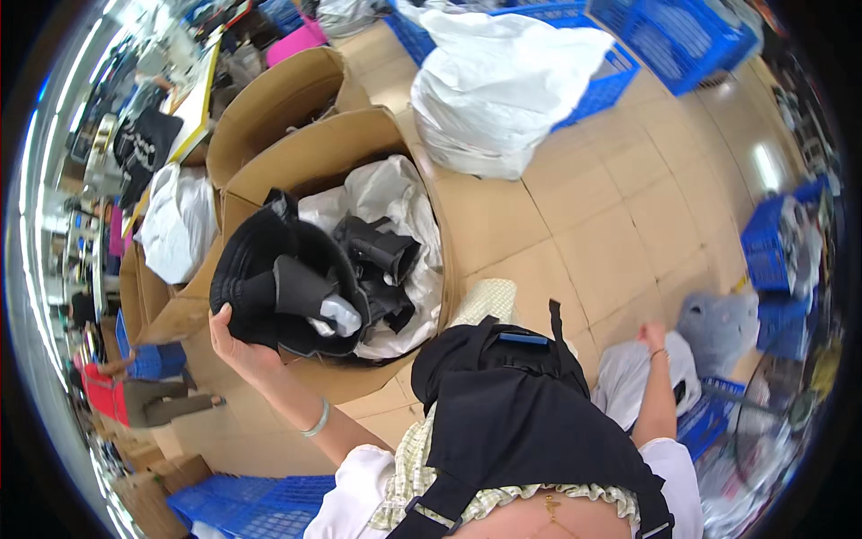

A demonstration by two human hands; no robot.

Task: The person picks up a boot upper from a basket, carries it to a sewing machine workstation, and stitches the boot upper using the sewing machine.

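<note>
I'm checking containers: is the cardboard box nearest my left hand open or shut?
Open: the cardboard box shows crumpled white sheeting and black pieces through its uncovered top.

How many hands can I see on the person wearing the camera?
2: the left hand is at the edge of the black container; the right hand is by the pale bag at right. Neither is fully hidden.

Was brightly lit, with ceiling tubes (pixel 24 216) glowing at far left; glared on the floor (pixel 765 167) at right; bent and softened toward the edges.
</note>
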